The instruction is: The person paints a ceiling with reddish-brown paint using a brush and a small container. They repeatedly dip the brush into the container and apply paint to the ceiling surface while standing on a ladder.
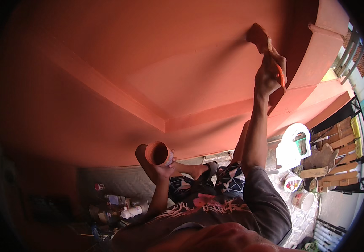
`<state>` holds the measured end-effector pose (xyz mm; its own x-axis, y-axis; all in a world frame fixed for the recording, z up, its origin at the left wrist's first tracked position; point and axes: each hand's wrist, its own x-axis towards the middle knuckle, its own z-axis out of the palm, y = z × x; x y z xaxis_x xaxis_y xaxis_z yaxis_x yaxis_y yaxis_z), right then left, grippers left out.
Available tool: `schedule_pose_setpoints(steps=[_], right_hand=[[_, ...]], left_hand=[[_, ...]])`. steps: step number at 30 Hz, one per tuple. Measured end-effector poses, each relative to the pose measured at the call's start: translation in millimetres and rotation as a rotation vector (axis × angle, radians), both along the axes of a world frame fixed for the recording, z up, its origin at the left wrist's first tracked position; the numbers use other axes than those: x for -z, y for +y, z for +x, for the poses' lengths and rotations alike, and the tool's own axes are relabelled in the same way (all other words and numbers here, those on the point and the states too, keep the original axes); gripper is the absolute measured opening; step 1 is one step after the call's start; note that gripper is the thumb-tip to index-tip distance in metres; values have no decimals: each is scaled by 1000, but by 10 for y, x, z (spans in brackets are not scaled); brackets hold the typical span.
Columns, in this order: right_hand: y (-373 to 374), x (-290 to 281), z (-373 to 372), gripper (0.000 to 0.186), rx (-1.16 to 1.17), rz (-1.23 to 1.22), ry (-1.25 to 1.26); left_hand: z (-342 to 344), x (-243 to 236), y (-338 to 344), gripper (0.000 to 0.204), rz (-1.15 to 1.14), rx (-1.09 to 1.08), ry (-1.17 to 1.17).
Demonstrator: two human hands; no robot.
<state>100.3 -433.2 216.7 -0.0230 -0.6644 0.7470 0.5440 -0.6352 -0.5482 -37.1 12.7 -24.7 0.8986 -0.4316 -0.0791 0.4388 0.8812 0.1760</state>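
My right hand [268, 75], raised at the end of an outstretched arm, grips a wide paintbrush [258, 38] with an orange handle. Its dark, paint-covered bristles are at the orange-red wall [199, 71], up by the right-hand corner; whether they touch it is hard to tell. A darker orange patch lies beside a lighter one on this wall. Lower down, near my knee, my left hand [165, 169] is wrapped round a paint-stained cup [158, 153]. The cup's mouth faces up, and its inside is coated reddish brown.
A white plastic chair [293, 147] stands on the right, near tubs and a white bucket [303, 201]. Wooden pallets [342, 155] are stacked beyond it. At lower left lie a white bottle [131, 211], a small red can [99, 187] and boxes. A ledge [119, 98] crosses the wall.
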Motion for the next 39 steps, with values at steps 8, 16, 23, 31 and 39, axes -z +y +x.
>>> schedule_pose_setpoints(steps=[8, 16, 23, 31, 39], right_hand=[[1338, 138, 417, 10, 62, -265, 201], [2915, 69, 405, 23, -620, -514, 88], [2031, 84, 504, 8, -689, -219, 71], [1550, 223, 360, 3, 11, -101, 72], [2830, 84, 292, 13, -541, -416, 75]], left_hand=[[82, 165, 168, 68, -17, -119, -5], [83, 289, 161, 62, -150, -74, -127], [13, 338, 134, 68, -56, -212, -41], [-119, 446, 185, 65, -155, -150, -73], [-49, 285, 271, 71, -146, -136, -121]])
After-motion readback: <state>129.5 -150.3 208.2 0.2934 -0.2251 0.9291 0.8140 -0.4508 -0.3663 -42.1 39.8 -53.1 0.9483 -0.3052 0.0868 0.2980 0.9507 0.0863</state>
